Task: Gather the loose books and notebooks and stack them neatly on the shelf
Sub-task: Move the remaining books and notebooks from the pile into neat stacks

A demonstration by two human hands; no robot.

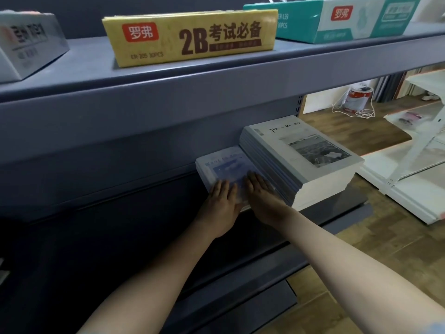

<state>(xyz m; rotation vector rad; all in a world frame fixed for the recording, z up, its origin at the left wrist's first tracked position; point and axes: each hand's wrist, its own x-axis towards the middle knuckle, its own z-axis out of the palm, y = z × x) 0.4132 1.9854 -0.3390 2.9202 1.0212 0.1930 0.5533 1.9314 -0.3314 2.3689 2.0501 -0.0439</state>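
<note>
A low stack of blue-covered notebooks [222, 165] lies on the dark grey shelf [337, 208]. My left hand [222, 206] and my right hand [261, 196] rest flat on its top cover near the front edge, fingers spread and pointing toward the back. Touching its right side stands a taller stack of grey notebooks [301, 160] with a black-and-white photo on the top cover. Neither hand grips anything; the palms press down on the blue cover.
The upper shelf [216, 75] overhangs the stacks and carries a yellow 2B box [192, 34], a teal box [337, 18] and a grey box [26, 42]. White shelf parts [414, 165] and a red-and-white bucket [358, 98] stand on the wooden floor to the right.
</note>
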